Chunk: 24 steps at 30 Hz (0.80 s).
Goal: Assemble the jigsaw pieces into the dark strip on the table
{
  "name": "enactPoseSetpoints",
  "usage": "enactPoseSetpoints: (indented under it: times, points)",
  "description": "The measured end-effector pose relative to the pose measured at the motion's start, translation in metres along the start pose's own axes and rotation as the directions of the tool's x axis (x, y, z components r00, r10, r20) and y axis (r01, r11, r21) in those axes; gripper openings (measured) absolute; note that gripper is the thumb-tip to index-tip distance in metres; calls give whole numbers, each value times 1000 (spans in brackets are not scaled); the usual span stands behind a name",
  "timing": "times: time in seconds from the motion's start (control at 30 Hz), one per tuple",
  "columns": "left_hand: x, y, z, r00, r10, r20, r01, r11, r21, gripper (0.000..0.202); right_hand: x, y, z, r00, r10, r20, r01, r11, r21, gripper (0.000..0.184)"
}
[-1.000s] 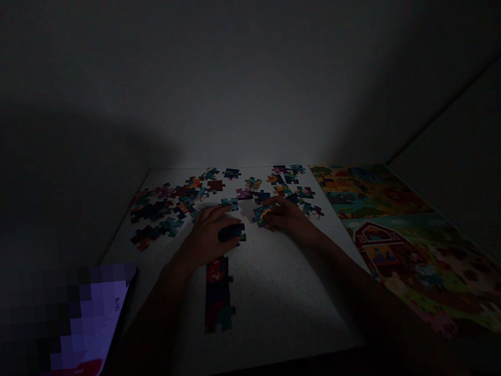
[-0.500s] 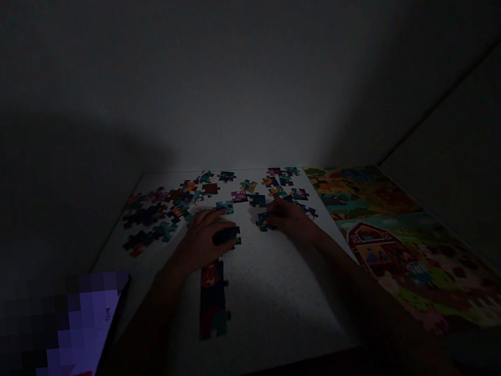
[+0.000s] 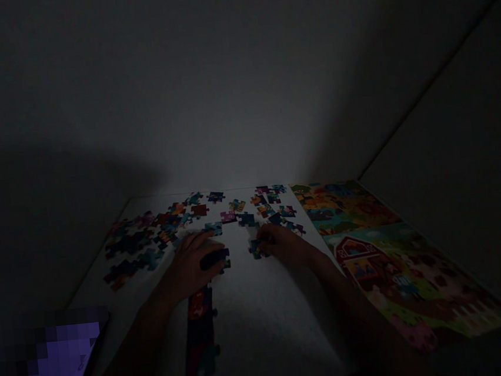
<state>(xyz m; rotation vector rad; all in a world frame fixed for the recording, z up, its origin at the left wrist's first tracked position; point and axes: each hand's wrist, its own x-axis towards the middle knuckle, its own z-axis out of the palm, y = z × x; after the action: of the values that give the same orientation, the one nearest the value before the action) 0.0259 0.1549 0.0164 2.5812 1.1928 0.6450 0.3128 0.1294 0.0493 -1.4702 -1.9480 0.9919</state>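
The scene is very dark. My left hand (image 3: 191,261) rests on the white table (image 3: 263,322) with its fingers curled round a dark puzzle piece (image 3: 215,259). Just below it lies a joined strip of puzzle pieces (image 3: 199,335). My right hand (image 3: 282,244) is to the right, fingers pinched on a small blue puzzle piece (image 3: 256,249) that touches the table. Several loose colourful puzzle pieces (image 3: 161,229) are scattered beyond both hands.
A large colourful farm picture sheet (image 3: 372,259) with a red barn lies along the table's right side. A blurred purple-lit object (image 3: 51,373) sits at the lower left. A bare wall rises behind the table.
The view has tilted, so the table sits lower in the frame. My right hand has drawn back a little from the loose pieces with the blue piece. My left hand keeps its hold.
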Motion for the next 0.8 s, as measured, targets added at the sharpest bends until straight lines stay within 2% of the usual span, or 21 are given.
enactPoseSetpoints:
  times: [0.17, 0.27, 0.47, 0.67, 0.73, 0.8]
  points:
    - [1, -3, 2, 1000, 3, 11, -3, 1000, 22, 30, 2, 1, 0, 999, -18, -41, 15, 996, -84, 11]
    - [0, -6, 5, 1000, 14, -20, -13, 999, 33, 30, 3, 3, 2, 999, -9, -50, 4, 993, -115, 14]
    - [0, -13, 11, 996, 42, -77, -39, 998, 41, 30, 8, 17, -3, 999, 6, -31, -6, 1000, 10, 12]
    - [0, -14, 11, 997, 32, -64, -29, 998, 56, 31, 15, 45, -31, 967, 53, -249, -31, 995, 93, 11]
    - [0, -13, 10, 998, 25, -56, -22, 998, 59, 33, 17, 56, -39, 930, 101, -354, -61, 990, 124, 14]
    - [0, -13, 10, 998, 16, -53, -13, 998, 56, 33, 19, 67, -44, 870, 158, -467, -99, 984, 148, 18]
